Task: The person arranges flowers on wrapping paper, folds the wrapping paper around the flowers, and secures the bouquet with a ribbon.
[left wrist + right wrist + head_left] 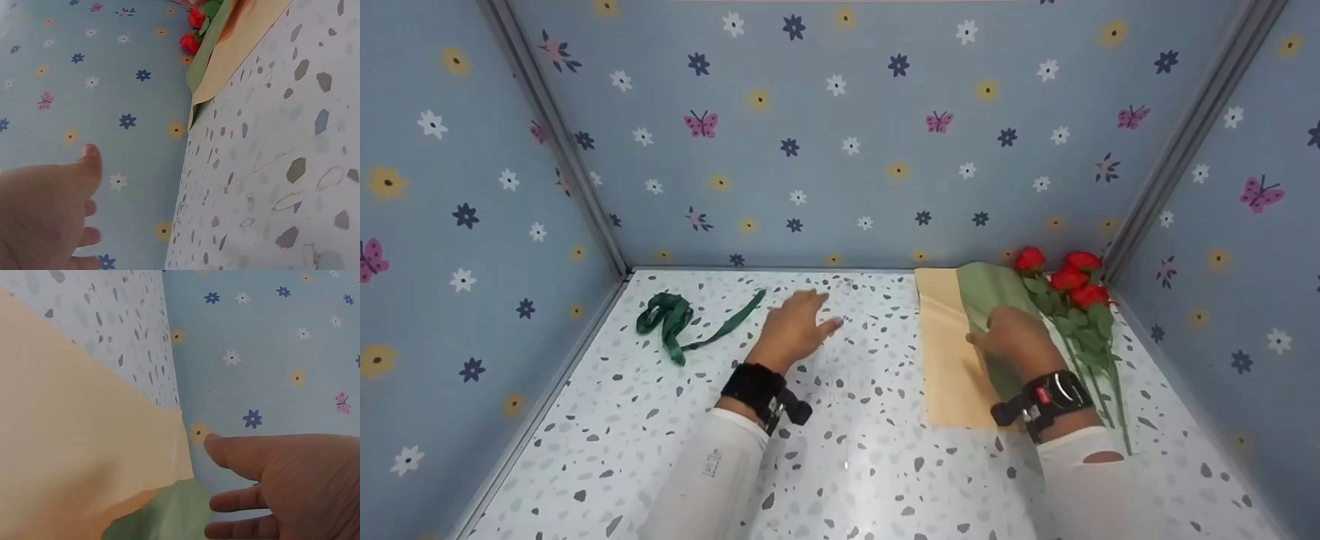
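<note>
My right hand (1021, 341) hovers over a sheet of wrapping paper, peach on one part (945, 352) and green on the other (986, 287). In the right wrist view its thumb and fingers stand apart with nothing between them. My left hand (791, 330) is held above the table with fingers spread, holding nothing, between the paper and a dark green ribbon (733, 322). The ribbon lies loosely bunched at the left, one end trailing right. Several red roses (1069, 280) with green leaves and long stems lie beside the paper at the far right.
The white speckled table (870, 465) is enclosed by a blue flower-patterned back wall (870, 142) and two side walls, with grey metal strips (1192, 135) at the corners. The paper and roses reach close to the back wall.
</note>
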A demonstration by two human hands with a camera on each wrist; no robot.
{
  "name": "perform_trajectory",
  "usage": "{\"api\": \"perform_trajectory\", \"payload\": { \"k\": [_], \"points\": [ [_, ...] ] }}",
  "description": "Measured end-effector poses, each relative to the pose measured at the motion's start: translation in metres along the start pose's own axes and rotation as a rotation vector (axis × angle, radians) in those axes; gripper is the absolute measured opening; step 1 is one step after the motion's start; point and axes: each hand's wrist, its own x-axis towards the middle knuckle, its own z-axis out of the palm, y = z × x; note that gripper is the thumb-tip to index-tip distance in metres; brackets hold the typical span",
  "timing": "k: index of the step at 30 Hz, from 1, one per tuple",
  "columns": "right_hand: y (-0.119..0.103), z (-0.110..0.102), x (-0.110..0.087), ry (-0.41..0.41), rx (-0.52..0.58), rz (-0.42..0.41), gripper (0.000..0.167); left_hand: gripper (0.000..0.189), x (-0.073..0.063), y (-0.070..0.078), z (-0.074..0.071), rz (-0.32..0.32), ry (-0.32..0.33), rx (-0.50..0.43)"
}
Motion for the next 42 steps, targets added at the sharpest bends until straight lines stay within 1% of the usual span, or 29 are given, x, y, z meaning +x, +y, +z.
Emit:
{"api": "perform_trajectory", "payload": {
  "k": [2,3,4,5,7,10,12,14,17,19,21,24,25,27,31,34,35,37,38,40,42],
  "points": [
    [0.005,0.008,-0.006,-0.021,-0.041,0.017,0.062,0.072,-0.004,-0.001,0.01,0.016,-0.098,-0.064],
    [0.007,0.011,-0.009,-0.025,-0.061,0.02,0.066,0.07,-0.006,-0.001,0.014,0.014,-0.137,-0.093],
    [0.008,0.015,-0.011,-0.031,-0.072,0.023,0.069,0.069,-0.007,-0.001,0.019,0.01,-0.164,-0.118],
    [0.009,0.018,-0.013,-0.033,-0.078,0.025,0.072,0.067,-0.007,-0.001,0.024,0.011,-0.174,-0.138],
    [0.011,0.024,-0.016,-0.043,-0.073,0.033,0.068,0.065,-0.007,0.0,0.035,0.016,-0.16,-0.172],
    [0.015,0.032,-0.019,-0.029,-0.047,0.047,0.051,0.06,-0.007,0.008,0.052,0.036,-0.11,-0.242],
    [0.018,0.036,-0.021,-0.014,-0.039,0.062,0.04,0.056,-0.008,0.017,0.062,0.063,-0.089,-0.292],
    [0.019,0.04,-0.023,0.006,-0.039,0.079,0.035,0.052,-0.01,0.028,0.071,0.098,-0.076,-0.334],
    [0.02,0.043,-0.024,0.027,-0.029,0.099,0.025,0.047,-0.013,0.044,0.083,0.158,-0.076,-0.373],
    [0.018,0.045,-0.022,0.048,-0.014,0.091,0.019,0.044,-0.013,0.053,0.09,0.188,-0.077,-0.383],
    [0.016,0.046,-0.021,0.075,0.009,0.069,0.02,0.04,-0.012,0.06,0.096,0.209,-0.08,-0.388],
    [0.011,0.046,-0.018,0.112,0.076,0.025,0.033,0.037,-0.01,0.065,0.103,0.231,-0.087,-0.429],
    [0.009,0.045,-0.017,0.118,0.104,0.007,0.035,0.038,-0.01,0.066,0.105,0.229,-0.1,-0.457],
    [0.004,0.043,-0.017,0.125,0.172,-0.033,0.032,0.045,-0.009,0.065,0.108,0.216,-0.144,-0.523],
    [-0.014,0.036,-0.022,0.13,0.373,-0.129,0.018,0.057,-0.009,0.061,0.11,0.161,-0.208,-0.644],
    [-0.031,0.033,-0.028,0.144,0.493,-0.185,0.014,0.058,-0.008,0.058,0.109,0.124,-0.22,-0.725],
    [-0.037,0.033,-0.031,0.147,0.508,-0.206,0.014,0.06,-0.008,0.057,0.109,0.113,-0.225,-0.772],
    [-0.049,0.034,-0.036,0.16,0.491,-0.24,0.012,0.066,-0.007,0.055,0.109,0.098,-0.242,-0.87],
    [-0.056,0.035,-0.04,0.162,0.469,-0.258,0.01,0.072,-0.006,0.055,0.108,0.089,-0.249,-0.912],
    [-0.07,0.038,-0.047,0.158,0.417,-0.303,0.009,0.091,-0.005,0.054,0.108,0.081,-0.257,-1.016],
    [-0.083,0.042,-0.054,0.162,0.361,-0.349,0.007,0.096,-0.003,0.053,0.108,0.067,-0.263,-1.125]
  ]
}}
